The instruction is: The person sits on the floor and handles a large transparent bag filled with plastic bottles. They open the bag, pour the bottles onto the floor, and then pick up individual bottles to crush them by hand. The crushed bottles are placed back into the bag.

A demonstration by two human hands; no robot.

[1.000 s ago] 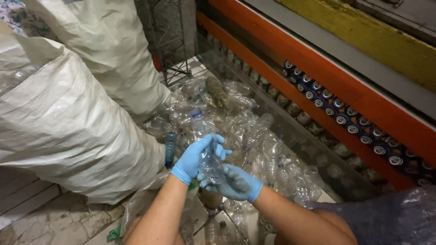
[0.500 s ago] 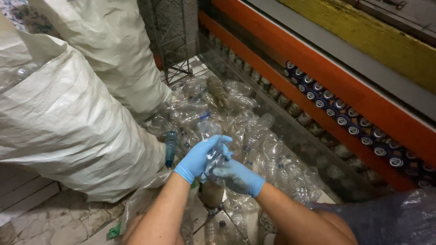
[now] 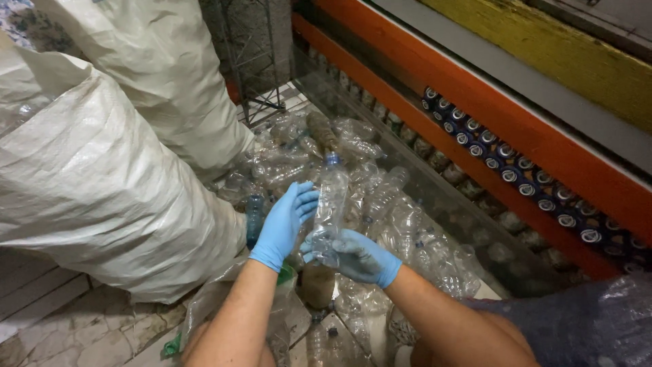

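Since half a second ago, both gloved hands have lifted the clear plastic bottle [image 3: 331,204] a little higher, so its blue cap now stands above the fingertips and the bottle is nearly upright over the heap. Nearest the camera, the right hand [image 3: 356,256] is clenched round the bottle's base from below, and the left hand [image 3: 285,223] lies along its side with fingers stretched, curling round the middle. Under the forearms are crushed bottles and a scrap of green plastic on the tiled floor. Beyond the hands spreads the pile of empty clear bottles [image 3: 380,197]. To the left bulge two white woven sacks [image 3: 102,170]. Farther right runs an orange beam [image 3: 489,115] over a row of blue can ends [image 3: 516,173].
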